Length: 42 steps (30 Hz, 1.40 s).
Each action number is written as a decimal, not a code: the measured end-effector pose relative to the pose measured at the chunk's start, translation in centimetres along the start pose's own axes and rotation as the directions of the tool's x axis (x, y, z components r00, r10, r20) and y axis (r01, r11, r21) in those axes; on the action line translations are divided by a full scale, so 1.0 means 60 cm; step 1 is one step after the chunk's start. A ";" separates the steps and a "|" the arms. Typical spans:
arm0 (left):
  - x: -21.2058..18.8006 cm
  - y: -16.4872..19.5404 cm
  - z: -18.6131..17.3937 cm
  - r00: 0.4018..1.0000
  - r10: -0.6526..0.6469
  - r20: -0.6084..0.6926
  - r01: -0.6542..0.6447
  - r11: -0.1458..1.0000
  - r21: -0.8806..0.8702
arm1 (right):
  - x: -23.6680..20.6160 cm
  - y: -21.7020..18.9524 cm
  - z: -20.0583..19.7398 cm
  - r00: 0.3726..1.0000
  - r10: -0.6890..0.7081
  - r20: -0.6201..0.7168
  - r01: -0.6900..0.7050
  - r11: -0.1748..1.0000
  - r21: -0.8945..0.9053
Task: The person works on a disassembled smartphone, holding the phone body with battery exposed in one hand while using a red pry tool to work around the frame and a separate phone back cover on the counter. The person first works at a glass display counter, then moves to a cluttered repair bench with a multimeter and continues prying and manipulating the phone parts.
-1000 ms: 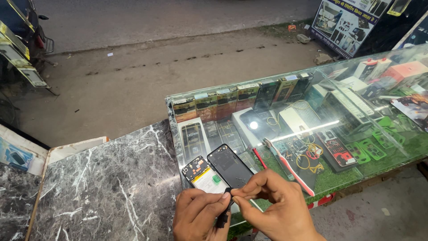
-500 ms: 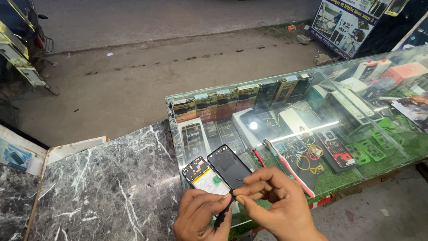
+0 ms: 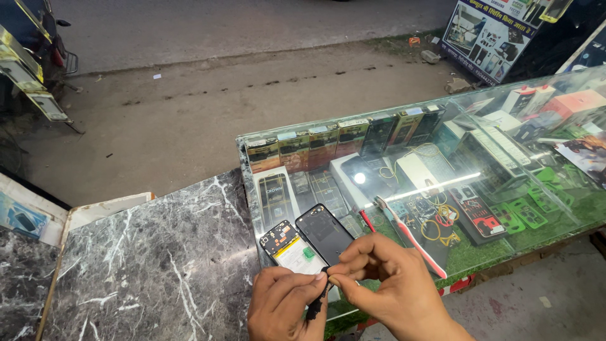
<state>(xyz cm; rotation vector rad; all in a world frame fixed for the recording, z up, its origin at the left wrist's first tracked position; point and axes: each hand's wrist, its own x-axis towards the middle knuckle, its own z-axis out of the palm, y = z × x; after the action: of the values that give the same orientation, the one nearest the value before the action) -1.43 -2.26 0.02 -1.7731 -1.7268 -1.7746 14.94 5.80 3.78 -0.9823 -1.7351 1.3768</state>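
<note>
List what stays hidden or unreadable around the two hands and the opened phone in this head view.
- Small dark tool or part pinched between the left hand and right hand: too small and covered by the fingers to identify.
- Lower end of the opened phone with its exposed yellow-white inside: hidden behind the left hand.
- Both wrists: cut off by the bottom edge.
- Goods under the glass counter top: blurred by reflections.

Dim, flat outdoor light overall — no hard shadows on the road (image 3: 252,82). Glass counter (image 3: 442,183) carries a bright round glare spot and a white streak near centre, toward 3 o'clock. Edges bow slightly — wide-angle distortion. Hands at 6 o'clock reasonably sharp; dark corners at 10 o'clock.
</note>
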 end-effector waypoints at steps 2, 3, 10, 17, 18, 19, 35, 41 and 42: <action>-0.002 0.000 -0.002 1.000 0.029 0.009 -0.029 1.000 0.006 | 0.000 0.000 0.003 1.000 -0.003 -0.012 0.003 0.998 -0.067; -0.003 0.002 -0.001 1.000 0.012 0.000 -0.012 1.000 0.001 | 0.000 0.002 0.007 0.999 -0.020 -0.031 0.016 0.993 -0.118; -0.003 0.006 -0.001 0.994 -0.105 0.002 0.104 0.988 -0.117 | -0.008 0.024 0.006 0.995 -0.059 -0.085 0.076 0.976 0.203; -0.003 0.013 -0.003 0.992 -0.126 -0.001 0.126 0.989 -0.083 | -0.021 0.017 0.007 0.962 -0.262 -0.080 0.264 0.964 0.015; -0.002 0.013 -0.003 0.993 -0.118 0.000 0.118 0.990 -0.082 | -0.023 0.013 0.010 0.932 -0.353 -0.079 0.347 0.934 -0.085; -0.002 0.012 -0.003 0.994 -0.109 -0.001 0.109 0.991 -0.080 | -0.024 0.009 0.013 0.894 -0.442 -0.067 0.425 0.887 -0.182; -0.016 0.003 0.002 0.936 -0.315 0.157 0.350 0.881 -0.318 | -0.017 0.059 0.030 0.959 -0.237 -0.156 0.278 0.895 0.350; -0.024 -0.002 0.002 0.943 -0.295 0.156 0.333 0.816 -0.472 | -0.021 0.047 0.005 0.991 -0.094 -0.095 0.133 0.757 0.639; -0.025 -0.002 0.001 0.941 -0.295 0.165 0.338 0.815 -0.471 | -0.026 0.048 -0.001 0.991 -0.107 -0.078 0.132 0.736 0.664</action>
<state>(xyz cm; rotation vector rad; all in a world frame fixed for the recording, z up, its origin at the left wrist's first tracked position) -1.00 -3.05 -1.17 -1.8273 -1.8039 -2.5111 16.10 4.86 0.86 -0.4668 -1.0900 1.7013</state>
